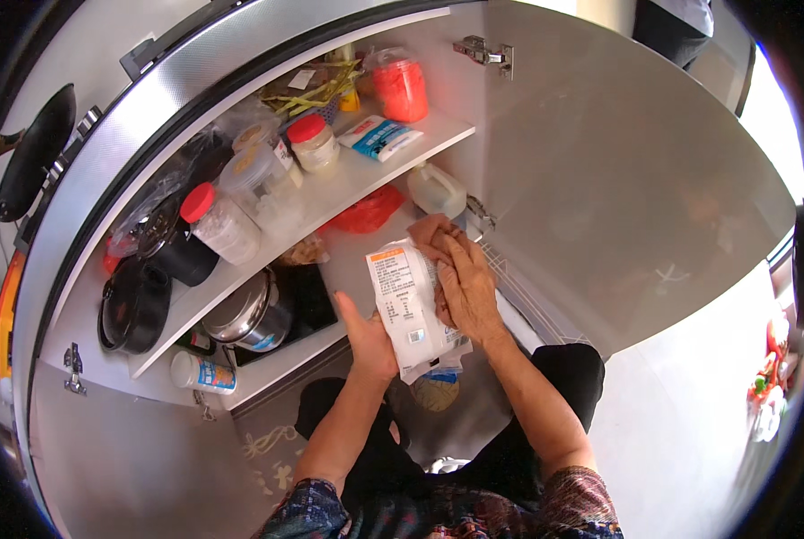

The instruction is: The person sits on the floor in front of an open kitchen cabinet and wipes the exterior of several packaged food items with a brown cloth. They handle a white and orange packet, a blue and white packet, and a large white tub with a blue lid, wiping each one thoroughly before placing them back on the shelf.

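My left hand (372,341) grips a white plastic packet (412,310) by its left edge, thumb pointing up along it. The packet stands tilted in front of me, with an orange strip and printed text on its face. A brown cloth (431,235) is in my right hand (470,292), pressed against the packet's right side and upper corner. My right fingers lie together over the cloth, partly hiding it. Below the packet, between my knees, part of another bag (438,391) with a yellowish round patch shows; the packet covers the rest.
An open cabinet shelf (348,189) holds red-lidded jars (312,144), a blue-and-white packet (380,137) and black pots (135,305). Beneath stand a steel pot (249,310), a white bottle (202,373) and a translucent jug (436,190). The open door (635,180) spans my right.
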`<act>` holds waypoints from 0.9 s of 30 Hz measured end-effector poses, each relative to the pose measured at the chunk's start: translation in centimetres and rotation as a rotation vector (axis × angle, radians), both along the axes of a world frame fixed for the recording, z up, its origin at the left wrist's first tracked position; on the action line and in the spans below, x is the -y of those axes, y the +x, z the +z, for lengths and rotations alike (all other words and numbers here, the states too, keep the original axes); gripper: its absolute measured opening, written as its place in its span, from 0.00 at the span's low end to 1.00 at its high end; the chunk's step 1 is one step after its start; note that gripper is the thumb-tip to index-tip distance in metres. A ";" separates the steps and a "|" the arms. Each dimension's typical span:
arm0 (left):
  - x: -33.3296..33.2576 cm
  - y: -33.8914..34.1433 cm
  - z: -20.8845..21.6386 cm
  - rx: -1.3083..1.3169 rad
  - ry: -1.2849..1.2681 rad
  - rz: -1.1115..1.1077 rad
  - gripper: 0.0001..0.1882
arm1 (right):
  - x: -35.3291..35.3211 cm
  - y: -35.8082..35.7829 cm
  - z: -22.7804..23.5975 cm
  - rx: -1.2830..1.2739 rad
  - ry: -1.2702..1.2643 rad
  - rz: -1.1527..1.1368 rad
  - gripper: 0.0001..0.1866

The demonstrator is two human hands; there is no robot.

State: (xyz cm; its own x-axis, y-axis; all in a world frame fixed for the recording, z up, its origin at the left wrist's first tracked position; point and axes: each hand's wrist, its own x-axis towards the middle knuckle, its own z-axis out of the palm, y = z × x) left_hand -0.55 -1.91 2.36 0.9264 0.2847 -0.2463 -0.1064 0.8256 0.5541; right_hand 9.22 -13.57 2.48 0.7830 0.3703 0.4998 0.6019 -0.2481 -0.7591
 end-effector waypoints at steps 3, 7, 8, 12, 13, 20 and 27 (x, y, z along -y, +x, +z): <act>-0.3 0.3 0.3 0.015 0.022 0.031 0.58 | -0.5 -0.9 -0.6 0.033 -0.013 -0.054 0.22; -1.1 0.5 0.1 0.066 -0.035 0.089 0.57 | -0.1 -4.3 -0.1 0.223 -0.175 0.047 0.23; -1.3 0.5 0.1 0.088 -0.034 0.117 0.56 | -0.2 -5.1 0.1 0.312 -0.190 0.109 0.23; -2.6 0.7 -1.2 0.304 -0.112 0.062 0.51 | -0.1 -7.3 0.7 0.564 -0.207 0.275 0.22; -2.6 0.7 -0.7 0.319 -0.118 0.040 0.50 | -0.1 -6.9 0.4 0.558 -0.189 0.278 0.22; -1.6 0.7 -1.4 0.206 0.046 0.074 0.25 | 0.0 -1.3 -1.9 -0.119 0.079 -0.011 0.27; -1.7 -0.4 1.1 0.142 0.182 -0.015 0.26 | 2.2 -1.2 1.3 -1.018 0.382 0.530 0.29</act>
State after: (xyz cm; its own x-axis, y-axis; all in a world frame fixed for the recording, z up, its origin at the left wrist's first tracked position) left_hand -0.96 -0.21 3.47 0.9525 0.2987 -0.0589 -0.1826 0.7152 0.6746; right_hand 7.98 -15.78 3.82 0.6769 0.7278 -0.1102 -0.3554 0.1920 -0.9148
